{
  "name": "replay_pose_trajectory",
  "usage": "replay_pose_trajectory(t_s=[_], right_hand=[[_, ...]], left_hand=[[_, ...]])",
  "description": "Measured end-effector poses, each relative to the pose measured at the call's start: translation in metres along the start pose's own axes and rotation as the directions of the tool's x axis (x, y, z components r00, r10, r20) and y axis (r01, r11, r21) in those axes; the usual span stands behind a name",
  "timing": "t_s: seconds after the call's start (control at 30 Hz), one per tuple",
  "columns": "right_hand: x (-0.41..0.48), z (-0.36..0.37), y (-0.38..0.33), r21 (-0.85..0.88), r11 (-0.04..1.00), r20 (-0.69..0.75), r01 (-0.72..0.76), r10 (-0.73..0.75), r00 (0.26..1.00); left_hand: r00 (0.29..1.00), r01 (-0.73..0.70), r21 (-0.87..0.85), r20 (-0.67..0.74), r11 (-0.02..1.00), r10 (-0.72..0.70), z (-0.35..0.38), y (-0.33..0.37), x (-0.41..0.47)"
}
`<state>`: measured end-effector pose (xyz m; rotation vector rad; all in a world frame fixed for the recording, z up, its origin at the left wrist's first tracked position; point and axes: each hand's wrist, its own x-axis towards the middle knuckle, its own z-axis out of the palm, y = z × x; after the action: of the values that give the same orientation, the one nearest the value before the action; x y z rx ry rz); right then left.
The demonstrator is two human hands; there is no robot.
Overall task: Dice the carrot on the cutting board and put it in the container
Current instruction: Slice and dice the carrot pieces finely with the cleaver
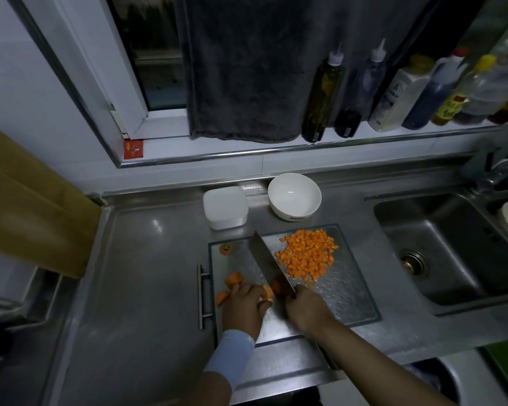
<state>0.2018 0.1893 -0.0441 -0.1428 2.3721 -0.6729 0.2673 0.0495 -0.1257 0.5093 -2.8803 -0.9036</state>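
A glass cutting board (346, 291) lies on the steel counter. A heap of diced carrot (307, 254) covers its far right part. My right hand (307, 310) grips the handle of a cleaver (269, 263), whose blade slants across the board and meets a carrot piece (269, 292). My left hand (244, 307) holds that piece down with curled fingers. Two more carrot chunks (233, 279) lie at the board's left edge. A carrot end slice (225, 249) sits in the far left corner. A white square container (225, 207) stands behind the board.
A white bowl (294, 196) stands beside the container. The sink (452, 247) lies to the right, with a faucet (499, 174) behind it. Bottles (323, 95) line the window ledge, next to a hanging dark towel (244, 68). A brown board (27, 206) leans at the left.
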Motion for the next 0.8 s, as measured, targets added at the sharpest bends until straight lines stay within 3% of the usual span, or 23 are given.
replay_pose_trajectory(t_s=[0.33,0.53,0.8], right_hand=[[-0.008,-0.005,0.005,0.013,1.0,-0.005,-0.026,0.026,1.0],[-0.017,0.002,0.007,0.028,0.999,0.002,-0.045,0.045,0.999],[-0.016,0.0,0.003,0.04,0.998,0.014,-0.051,0.05,0.999]], left_hand=[[0.956,-0.229,-0.129,0.156,0.965,0.248,-0.018,-0.013,0.016],[0.968,-0.221,-0.122,0.09,0.968,0.232,-0.012,-0.011,0.019],[0.95,-0.256,-0.108,0.156,0.961,0.271,-0.003,-0.011,0.018]])
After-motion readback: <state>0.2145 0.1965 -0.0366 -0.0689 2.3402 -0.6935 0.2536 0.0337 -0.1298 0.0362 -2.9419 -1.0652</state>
